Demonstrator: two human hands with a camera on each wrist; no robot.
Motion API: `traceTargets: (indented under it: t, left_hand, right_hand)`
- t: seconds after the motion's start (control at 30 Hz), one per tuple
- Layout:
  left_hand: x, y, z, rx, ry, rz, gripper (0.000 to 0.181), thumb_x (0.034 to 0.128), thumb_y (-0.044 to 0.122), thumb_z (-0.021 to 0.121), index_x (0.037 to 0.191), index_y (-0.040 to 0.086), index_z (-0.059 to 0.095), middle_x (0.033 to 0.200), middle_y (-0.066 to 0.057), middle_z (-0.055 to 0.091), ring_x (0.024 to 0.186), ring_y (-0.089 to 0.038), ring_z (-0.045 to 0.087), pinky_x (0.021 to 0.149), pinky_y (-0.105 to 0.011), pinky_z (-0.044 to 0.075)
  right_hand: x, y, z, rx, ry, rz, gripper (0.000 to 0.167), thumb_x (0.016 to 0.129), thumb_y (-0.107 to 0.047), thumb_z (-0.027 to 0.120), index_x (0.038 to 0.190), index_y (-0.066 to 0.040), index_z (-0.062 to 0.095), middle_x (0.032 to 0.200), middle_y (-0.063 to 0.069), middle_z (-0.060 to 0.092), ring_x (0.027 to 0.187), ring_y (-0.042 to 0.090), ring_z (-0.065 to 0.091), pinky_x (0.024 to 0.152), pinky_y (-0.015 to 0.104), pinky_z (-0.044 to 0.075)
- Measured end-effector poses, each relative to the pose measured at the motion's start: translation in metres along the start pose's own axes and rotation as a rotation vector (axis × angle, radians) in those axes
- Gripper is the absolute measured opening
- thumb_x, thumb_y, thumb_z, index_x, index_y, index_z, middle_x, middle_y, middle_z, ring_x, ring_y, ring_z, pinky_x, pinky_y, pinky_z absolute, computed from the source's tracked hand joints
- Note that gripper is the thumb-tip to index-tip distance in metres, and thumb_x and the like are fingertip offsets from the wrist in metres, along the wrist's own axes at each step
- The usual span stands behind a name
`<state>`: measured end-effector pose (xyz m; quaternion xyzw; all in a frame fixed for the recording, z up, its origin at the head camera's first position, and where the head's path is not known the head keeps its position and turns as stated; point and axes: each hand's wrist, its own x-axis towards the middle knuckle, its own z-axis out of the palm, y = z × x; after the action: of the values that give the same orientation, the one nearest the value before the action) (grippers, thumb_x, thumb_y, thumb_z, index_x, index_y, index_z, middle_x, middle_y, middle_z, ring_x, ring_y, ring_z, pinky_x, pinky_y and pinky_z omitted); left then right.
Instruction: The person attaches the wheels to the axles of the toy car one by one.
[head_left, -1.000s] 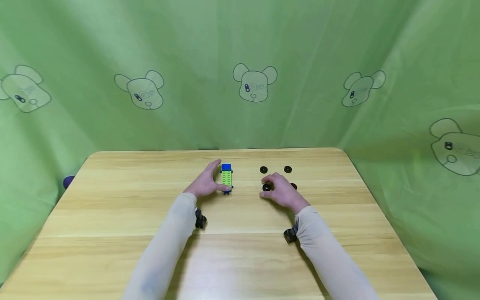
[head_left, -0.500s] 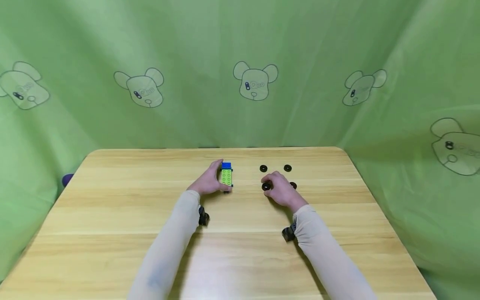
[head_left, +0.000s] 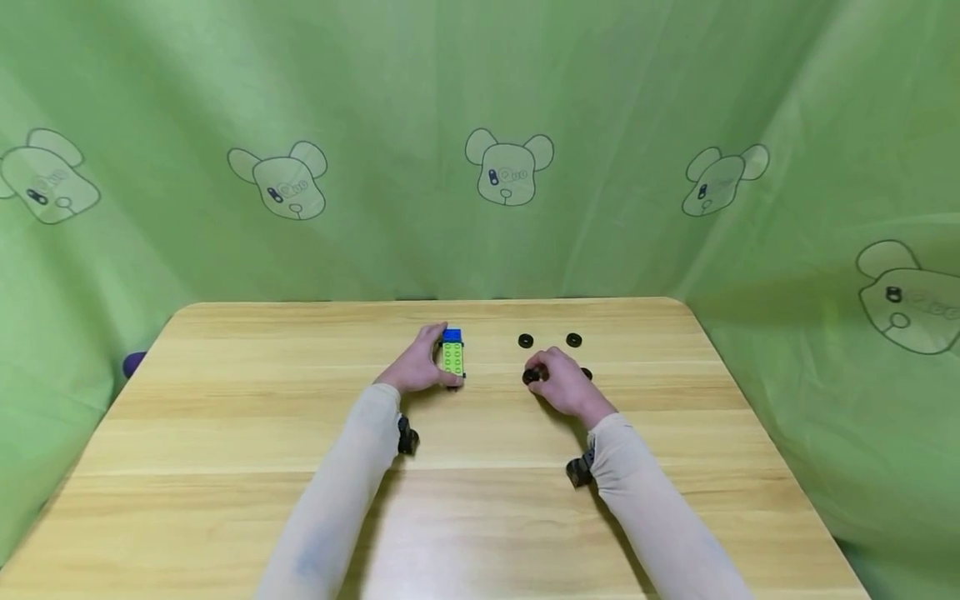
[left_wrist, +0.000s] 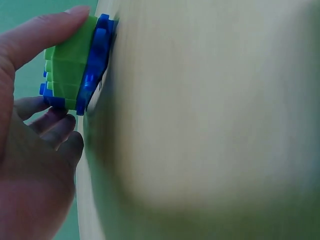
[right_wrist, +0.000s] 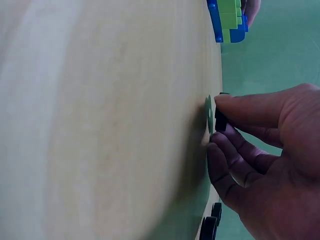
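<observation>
A toy car body of building blocks (head_left: 453,358), lime green with a blue block at its far end, lies on the table. My left hand (head_left: 413,367) holds it by its two ends; in the left wrist view the thumb (left_wrist: 55,30) lies at the near end. Farther right, my right hand (head_left: 567,385) pinches a black toy wheel (right_wrist: 220,121) between thumb and fingers. In the right wrist view this wheel stands slightly off the tabletop, tilted on edge. In the head view the fingers partly cover it.
Two more black wheels (head_left: 526,341) lie flat behind my right hand, the other wheel (head_left: 573,340) farther right. A further wheel (head_left: 587,373) is partly hidden by that hand. A green curtain hangs past the wooden table's (head_left: 300,307) far edge.
My right fingers have closed around the near wheel and tilted it a little. My left hand has moved slightly right and its fingers have come onto the car body's ends.
</observation>
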<state>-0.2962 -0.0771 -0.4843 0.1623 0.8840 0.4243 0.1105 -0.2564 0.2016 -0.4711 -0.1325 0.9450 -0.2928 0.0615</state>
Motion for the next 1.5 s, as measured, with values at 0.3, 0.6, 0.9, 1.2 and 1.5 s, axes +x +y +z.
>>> traceTargets:
  t: [0.3,0.6,0.9,1.2,1.5]
  left_hand:
    - [-0.006,0.003,0.001,-0.038,0.062,-0.012,0.113,0.0711,0.029,0.090,0.156,0.006,0.019,0.154,-0.013,0.021,0.136,-0.033,0.033,0.114,-0.045,0.026]
    - [-0.021,0.004,0.004,-0.208,0.095,0.024,0.112,0.0723,0.020,0.088,0.156,0.002,0.016,0.148,-0.014,0.021,0.137,-0.035,0.034,0.111,-0.035,0.030]
    - [-0.033,0.005,0.005,-0.318,0.103,0.038,0.102,0.0740,0.017,0.087,0.152,0.001,0.023,0.143,-0.012,0.028,0.135,-0.037,0.037,0.105,-0.032,0.040]
    - [-0.046,0.018,0.007,-0.519,0.056,0.041,0.103,0.0749,0.011,0.087,0.154,0.002,0.021,0.149,-0.019,0.033,0.134,-0.036,0.040,0.105,-0.032,0.040]
    - [-0.055,0.024,0.014,-0.669,0.072,0.063,0.106,0.0746,-0.002,0.082,0.157,0.008,0.016,0.152,-0.018,0.030,0.132,-0.033,0.044,0.100,-0.028,0.044]
  right_hand:
    - [-0.003,-0.009,-0.003,0.086,0.028,-0.058,0.032,0.087,-0.008,0.073,0.117,0.000,0.063,0.101,0.009,0.055,0.093,0.024,0.054,0.086,0.040,0.049]
    - [-0.009,-0.023,-0.009,0.130,0.043,-0.098,0.035,0.088,-0.008,0.072,0.120,-0.001,0.061,0.105,0.008,0.056,0.096,0.024,0.055,0.086,0.041,0.050]
    - [-0.012,-0.037,-0.013,0.112,0.047,-0.115,0.034,0.087,-0.009,0.073,0.120,-0.003,0.063,0.103,0.006,0.056,0.097,0.024,0.056,0.086,0.040,0.051]
    - [-0.015,-0.048,-0.014,0.130,0.056,-0.142,0.032,0.088,-0.011,0.073,0.117,-0.004,0.064,0.104,0.004,0.056,0.097,0.022,0.056,0.086,0.040,0.052]
    - [-0.021,-0.061,-0.015,0.156,0.067,-0.177,0.031,0.088,-0.014,0.074,0.117,-0.006,0.065,0.103,0.001,0.056,0.097,0.019,0.055,0.085,0.041,0.052]
